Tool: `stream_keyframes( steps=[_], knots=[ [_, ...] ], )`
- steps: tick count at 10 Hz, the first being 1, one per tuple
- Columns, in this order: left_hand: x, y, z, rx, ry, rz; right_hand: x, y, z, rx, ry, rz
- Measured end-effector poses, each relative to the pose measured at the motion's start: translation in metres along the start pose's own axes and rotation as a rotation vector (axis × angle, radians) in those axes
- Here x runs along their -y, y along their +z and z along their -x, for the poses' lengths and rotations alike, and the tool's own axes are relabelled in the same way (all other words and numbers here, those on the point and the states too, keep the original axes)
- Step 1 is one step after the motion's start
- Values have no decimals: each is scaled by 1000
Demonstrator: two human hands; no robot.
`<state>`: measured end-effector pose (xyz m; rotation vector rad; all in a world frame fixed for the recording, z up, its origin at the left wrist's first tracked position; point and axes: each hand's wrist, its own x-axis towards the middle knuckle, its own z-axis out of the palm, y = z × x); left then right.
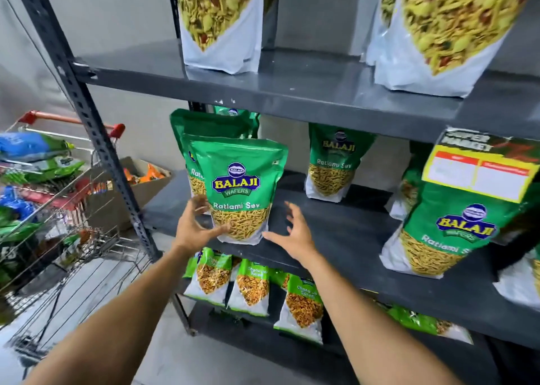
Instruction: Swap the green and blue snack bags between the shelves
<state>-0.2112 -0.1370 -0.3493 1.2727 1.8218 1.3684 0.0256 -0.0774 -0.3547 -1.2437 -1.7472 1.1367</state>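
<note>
Both hands up at the green Ratlami Sev bag on the middle shelf

The green snack bag [241,191] stands upright near the front edge of the middle shelf [336,232], with more green ones stacked right behind it at about 11 o'clock. Left hand [194,227] is spread open, thumb touching the bag's lower left corner; looks like the fingers brush its side, hard to tell. Right hand [292,235] is open too, fingers splayed, just off the bag at 3 o'clock, holding nothing. Shopping cart [58,197] sits way out at 9 o'clock with blue and green bags piled in it.
</note>
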Motion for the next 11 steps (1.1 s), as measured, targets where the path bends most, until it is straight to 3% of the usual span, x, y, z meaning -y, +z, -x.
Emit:
stream_keyframes(
  steps=[1,4,6,9,11],
  knots=[
    [3,12,-9,64,12,-29,-6,19,-31,115,63,33],
    [-16,90,-26,226,85,-110,-30,-56,-31,-58,54,84],
    [-29,149,-28,349,148,-43,-44,-110,-1,-186,125,116],
    [-41,162,-21,387,159,-15,-43,-114,13,-227,193,164],
    [-48,162,-25,404,141,-105,-34,-115,14,-204,239,347]
  ],
)
